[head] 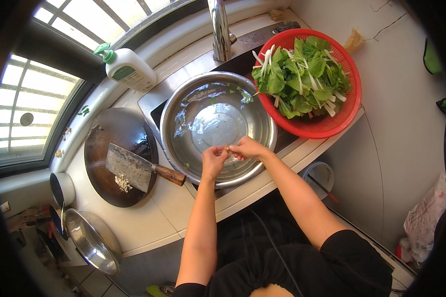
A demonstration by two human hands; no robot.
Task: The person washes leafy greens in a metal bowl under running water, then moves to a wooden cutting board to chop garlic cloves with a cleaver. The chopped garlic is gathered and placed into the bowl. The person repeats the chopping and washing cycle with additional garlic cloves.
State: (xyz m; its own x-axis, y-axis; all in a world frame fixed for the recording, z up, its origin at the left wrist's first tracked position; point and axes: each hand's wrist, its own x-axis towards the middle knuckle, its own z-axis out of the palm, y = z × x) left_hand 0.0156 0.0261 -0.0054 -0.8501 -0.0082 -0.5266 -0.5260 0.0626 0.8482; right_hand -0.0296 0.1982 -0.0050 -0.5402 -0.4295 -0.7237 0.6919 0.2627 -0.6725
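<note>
Over the near side of a metal basin (pixel 218 128) of water, my left hand (pixel 214 159) and my right hand (pixel 247 147) meet at the fingertips. Pinched between them is a small yellowish piece of food (pixel 227 149), mostly covered by the fingers. A few green leaf scraps (pixel 246 97) float in the basin. To its right, a red plastic colander (pixel 312 130) is heaped with green leafy vegetables (pixel 304 76) with white stems. On the left, a cleaver (pixel 132 166) lies across a round dark chopping board (pixel 104 148), beside a little pile of chopped white bits (pixel 123 182).
Behind the basin rises a chrome faucet (pixel 220 37). A white pump bottle (pixel 130 70) stands near the window. At the left are a small pot (pixel 65 189) and a metal bowl (pixel 93 239). Below the counter edge, right of me, is a bucket (pixel 321 178).
</note>
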